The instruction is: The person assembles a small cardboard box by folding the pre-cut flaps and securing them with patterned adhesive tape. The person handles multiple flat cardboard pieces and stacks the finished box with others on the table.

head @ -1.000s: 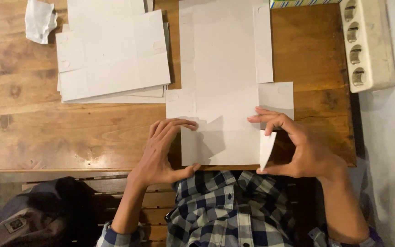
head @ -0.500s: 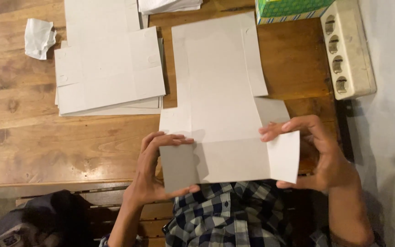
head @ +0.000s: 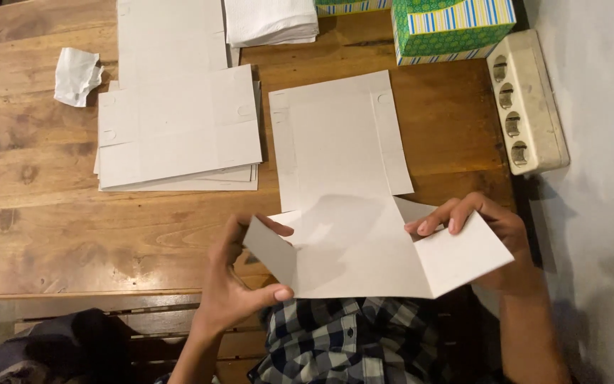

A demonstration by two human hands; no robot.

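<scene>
A flat white cardboard box blank (head: 342,171) lies on the wooden table (head: 72,235), its near end lifted off the front edge. My left hand (head: 239,284) grips the blank's left side flap, folded upward, thumb on the near edge. My right hand (head: 495,245) holds the right side flap, which is bent up, with fingers curled over its top edge. The far half of the blank rests flat on the table.
A stack of more white box blanks (head: 179,128) lies to the left. A crumpled tissue (head: 76,75) sits far left. A pile of white napkins (head: 271,21), a green striped box (head: 453,25) and a cream power strip (head: 527,103) are at the back and right.
Both hands have bent the blank's side flaps further upward and raised the near end. The view has shifted, showing more of the table's far side.
</scene>
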